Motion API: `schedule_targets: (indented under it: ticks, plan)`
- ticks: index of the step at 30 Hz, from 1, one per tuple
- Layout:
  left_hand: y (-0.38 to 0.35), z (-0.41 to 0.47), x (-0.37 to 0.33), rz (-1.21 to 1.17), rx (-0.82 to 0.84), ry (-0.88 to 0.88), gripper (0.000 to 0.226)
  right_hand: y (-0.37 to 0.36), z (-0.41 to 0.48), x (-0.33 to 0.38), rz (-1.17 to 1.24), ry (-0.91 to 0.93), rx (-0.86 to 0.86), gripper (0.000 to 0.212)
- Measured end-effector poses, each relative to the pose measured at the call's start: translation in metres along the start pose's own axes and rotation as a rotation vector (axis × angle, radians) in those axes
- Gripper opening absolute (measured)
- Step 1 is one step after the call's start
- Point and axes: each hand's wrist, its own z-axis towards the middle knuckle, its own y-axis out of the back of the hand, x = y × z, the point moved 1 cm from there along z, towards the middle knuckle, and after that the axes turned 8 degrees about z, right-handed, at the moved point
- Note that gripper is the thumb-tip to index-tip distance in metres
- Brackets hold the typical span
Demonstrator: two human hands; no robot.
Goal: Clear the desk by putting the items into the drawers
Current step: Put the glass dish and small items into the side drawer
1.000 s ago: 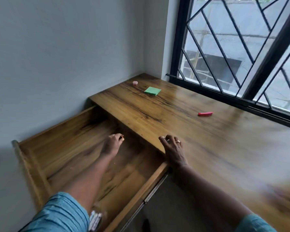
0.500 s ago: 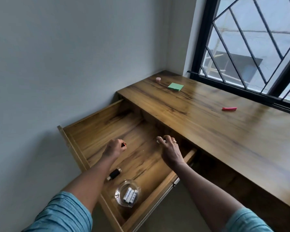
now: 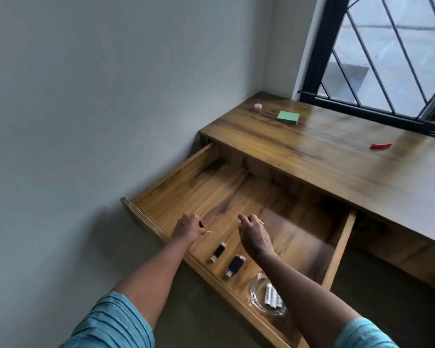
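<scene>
The wooden drawer stands pulled wide out of the desk. Both hands hover over its front half. My left hand is closed around a small red-and-black item. A little to its right, my right hand, wearing a ring, has its fingers pinched on something small and pale that I can barely see. Below the hands, two black stick-shaped items lie on the drawer floor. A glass dish with white batteries sits by the front wall.
On the desk top lie a pink round piece, a green sticky-note pad and a red flat item. A grey wall runs along the left. A barred window closes the far side.
Both hands drew back from the desk's edge to the drawer's front half. The view pulled back too, bringing the black items and the glass dish into sight.
</scene>
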Motion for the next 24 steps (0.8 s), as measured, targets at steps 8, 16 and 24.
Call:
schedule_targets:
  ticks: [8,16,24]
  plan:
    - [-0.018,0.042,0.008,0.116,0.103,-0.014,0.016,-0.057,0.032,0.023,0.26,-0.285,0.029,0.036]
    - [-0.024,0.091,0.034,0.219,0.204,-0.002,0.018,-0.1,0.082,0.039,0.333,-0.388,0.091,0.032]
    - [-0.029,0.102,0.04,0.247,0.29,-0.11,0.018,-0.12,0.078,0.038,0.254,-0.417,0.143,0.026]
